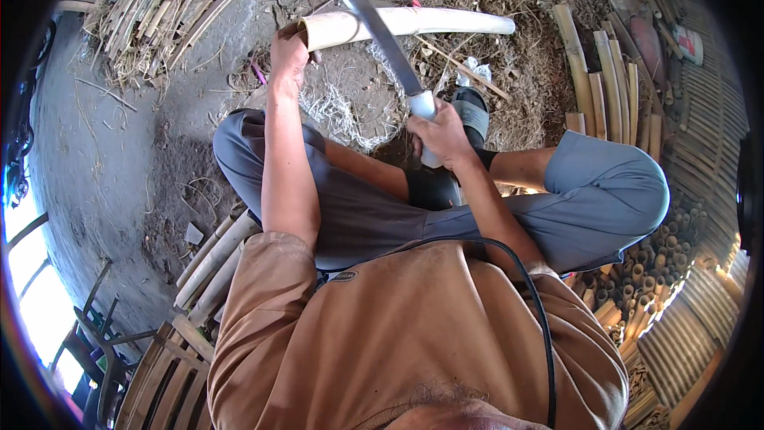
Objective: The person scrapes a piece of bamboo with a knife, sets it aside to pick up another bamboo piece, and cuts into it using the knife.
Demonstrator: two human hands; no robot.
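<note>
A long pale bamboo piece (446,21) lies crosswise in front of my legs, its open end at the left. My left hand (288,56) is closed around that left end; the fingers are partly hidden behind it. In my right hand (444,134) is a large knife, gripped by its pale handle. The long broad knife blade (380,38) slants up and to the left, passing over the bamboo in this view. Whether the blade touches the bamboo, I cannot tell.
Split bamboo strips (171,8) are heaped at the far left. Upright bamboo pieces (593,72) stand at the right, and many cut tubes (645,279) are stacked near my right knee. White shavings (342,115) lie between my feet. A slatted wooden piece (163,378) is at the lower left.
</note>
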